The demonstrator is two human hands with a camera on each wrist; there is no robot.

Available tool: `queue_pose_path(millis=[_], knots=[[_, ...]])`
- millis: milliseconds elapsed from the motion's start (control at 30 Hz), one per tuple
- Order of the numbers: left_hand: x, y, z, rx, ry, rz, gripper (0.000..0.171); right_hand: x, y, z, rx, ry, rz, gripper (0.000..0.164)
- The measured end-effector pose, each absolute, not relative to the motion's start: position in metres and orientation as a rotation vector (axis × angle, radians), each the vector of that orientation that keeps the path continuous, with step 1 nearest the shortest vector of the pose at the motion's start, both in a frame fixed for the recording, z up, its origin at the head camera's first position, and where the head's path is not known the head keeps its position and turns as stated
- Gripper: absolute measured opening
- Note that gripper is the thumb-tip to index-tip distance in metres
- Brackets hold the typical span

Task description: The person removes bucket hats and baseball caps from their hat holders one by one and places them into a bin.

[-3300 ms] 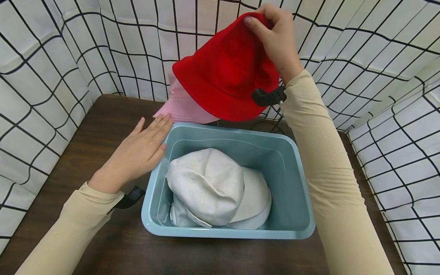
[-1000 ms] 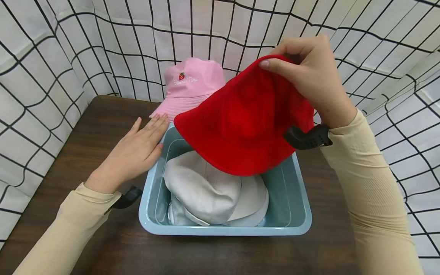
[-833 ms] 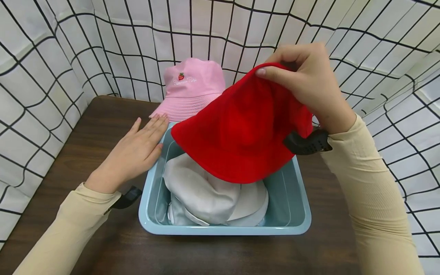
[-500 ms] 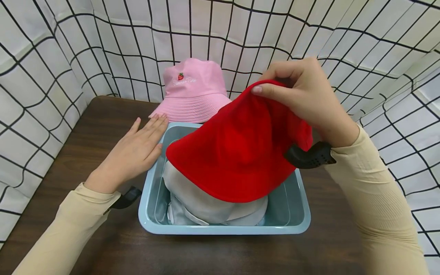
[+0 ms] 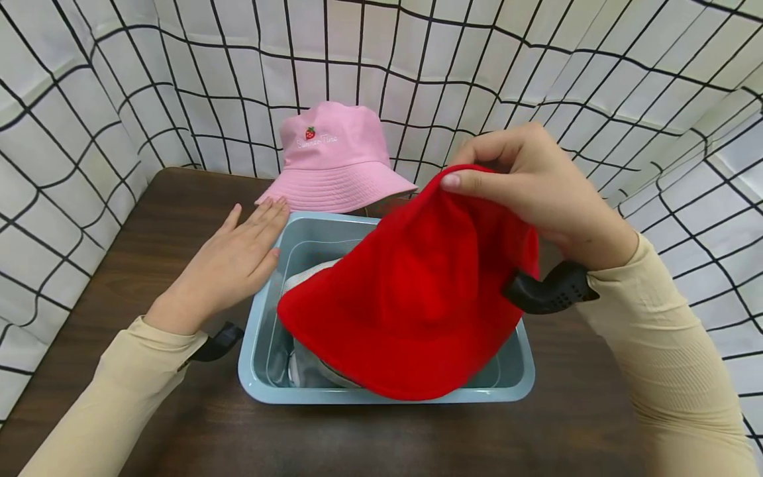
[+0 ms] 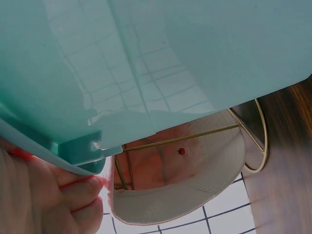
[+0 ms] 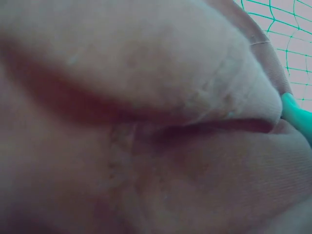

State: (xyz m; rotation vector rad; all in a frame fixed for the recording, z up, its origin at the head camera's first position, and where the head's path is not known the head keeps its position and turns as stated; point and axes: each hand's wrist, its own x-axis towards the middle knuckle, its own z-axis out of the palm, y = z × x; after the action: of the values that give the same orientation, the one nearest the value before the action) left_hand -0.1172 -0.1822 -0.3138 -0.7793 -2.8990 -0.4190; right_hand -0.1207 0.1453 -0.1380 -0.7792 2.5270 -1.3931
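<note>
My right hand (image 5: 524,185) pinches the crown of a red bucket hat (image 5: 411,298), which hangs brim-down over the light blue plastic basin (image 5: 286,396). Most of a white cap (image 5: 318,368) inside the basin is hidden behind the red hat. With fingers straight, my left hand (image 5: 232,265) rests at the basin's far left corner, its fingertips by the brim of a pink bucket hat (image 5: 334,156). That pink hat bears a strawberry and lettering. In the left wrist view a thin gold wire stand (image 6: 185,139) shows under the pink hat. Hat fabric fills the right wrist view.
Below everything lies a dark wooden tabletop (image 5: 179,411). White cloth with a black grid (image 5: 226,73) rises behind it and along both sides. A black wrist camera (image 5: 545,288) is worn on the right wrist, close to the red hat.
My right hand has carried the red hat from in front of the pink hat down and toward me, over the basin. The pink hat is now uncovered. My left hand stays at the corner.
</note>
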Motion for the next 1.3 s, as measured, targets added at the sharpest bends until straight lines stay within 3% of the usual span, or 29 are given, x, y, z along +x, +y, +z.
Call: queue_pose_path(millis=[333, 667, 1000, 1300], knots=[[-0.118, -0.183, -0.316, -0.786, -2.885, -0.416, 0.063, -0.113, 0.141, -0.146, -0.641, 2.309, -1.208, 0.017], [-0.118, -0.182, -0.316, -0.787, -2.887, -0.41, 0.062, -0.159, 0.123, -0.2, -0.612, 2.24, -1.194, 0.02], [-0.119, -0.181, -0.318, -0.803, -2.867, -0.411, 0.063, -0.178, 0.094, -0.252, -0.885, 2.577, -1.041, 0.018], [-0.118, -0.183, -0.317, -0.802, -2.862, -0.407, 0.064, -0.179, 0.081, -0.269, -1.028, 2.701, -0.908, 0.018]])
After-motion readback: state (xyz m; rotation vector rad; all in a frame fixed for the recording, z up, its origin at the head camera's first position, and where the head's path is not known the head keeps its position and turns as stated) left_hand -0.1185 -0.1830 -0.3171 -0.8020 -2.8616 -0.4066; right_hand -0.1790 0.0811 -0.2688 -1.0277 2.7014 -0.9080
